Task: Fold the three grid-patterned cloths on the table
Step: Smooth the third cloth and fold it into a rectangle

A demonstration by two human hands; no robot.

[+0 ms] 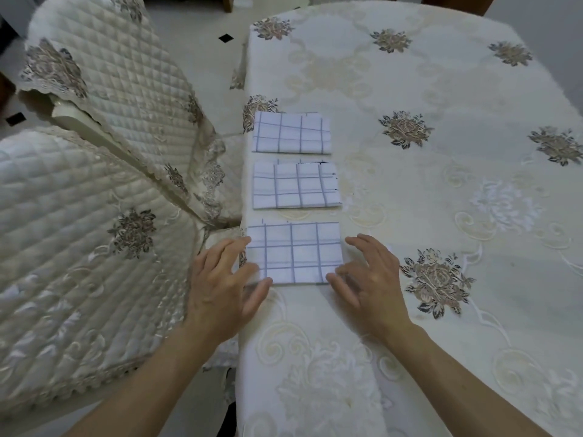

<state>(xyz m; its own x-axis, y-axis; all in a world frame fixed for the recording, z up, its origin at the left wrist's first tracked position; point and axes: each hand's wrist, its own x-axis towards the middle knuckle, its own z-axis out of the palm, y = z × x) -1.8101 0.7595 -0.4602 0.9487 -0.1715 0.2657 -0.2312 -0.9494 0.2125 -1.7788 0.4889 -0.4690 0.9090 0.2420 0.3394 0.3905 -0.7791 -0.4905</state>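
Near cloth (295, 252) lies folded by the bench's (410, 190) left edge, the other cloths (296, 184) folded beyond it, and my left fingers (235, 247) and right fingers (362, 244), spread wide and holding nothing, flank its sides, so I'd square the edges gently without dragging the layers.

Three folded cloths at the left edge of the surface (457, 190): near cloth (293, 252), middle cloth (296, 185) and far cloth (291, 133), thin white woven fabric, matt and smooth, with blue-grey grid lines. The surface is covered in cream brocade-like cloth with faint sheen; chair covers (104, 89) quilted, satiny, lace-edged.
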